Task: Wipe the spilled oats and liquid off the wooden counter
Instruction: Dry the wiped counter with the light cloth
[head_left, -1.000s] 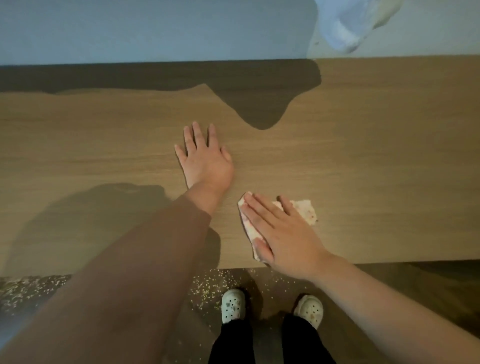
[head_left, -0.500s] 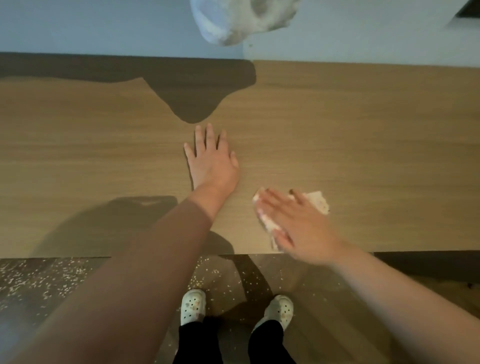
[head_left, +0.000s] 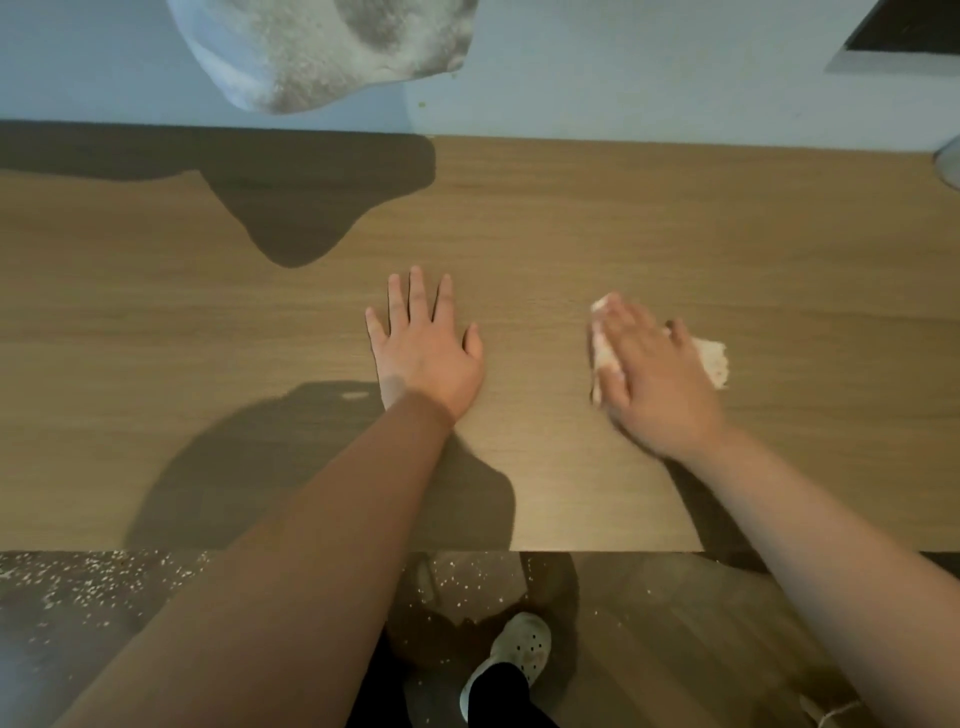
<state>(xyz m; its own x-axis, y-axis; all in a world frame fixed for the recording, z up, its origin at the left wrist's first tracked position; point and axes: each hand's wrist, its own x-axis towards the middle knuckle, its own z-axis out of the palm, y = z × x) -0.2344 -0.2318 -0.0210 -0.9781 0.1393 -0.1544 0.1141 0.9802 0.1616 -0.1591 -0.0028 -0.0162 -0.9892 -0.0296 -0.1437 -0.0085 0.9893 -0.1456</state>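
While the left hand (head_left: 426, 353) lies palm down on the wooden tabletop (head_left: 779, 249) with its fingers straight and slightly spread, holding nothing, the right hand (head_left: 654, 379) presses a pale crumpled cloth (head_left: 714, 361) against the wood just to the right. The fingers of the right hand are extended over the cloth rather than curled round it (motion blur softens their outline, so finer detail of the contact cannot be told). The cloth shows at two places: a strip beyond the fingertips on the hand's left, and a larger speckled end past the thumb side on its right. The two hands are apart, with bare wood between them, and both sit about midway between the near and far edges of the tabletop.

Oats (head_left: 78, 577) appear as small pale flecks scattered on the floor (head_left: 649, 623) below the near edge, thickest at the left and thinner near the person's feet. One light perforated shoe (head_left: 524, 649) and a dark trouser leg are visible between the forearms. A dark shadow (head_left: 311, 208) runs along the far left of the tabletop, below a light blue wall (head_left: 623, 78). A pale object (head_left: 322, 47) with a rough surface fills the top of the view; what it is cannot be told.
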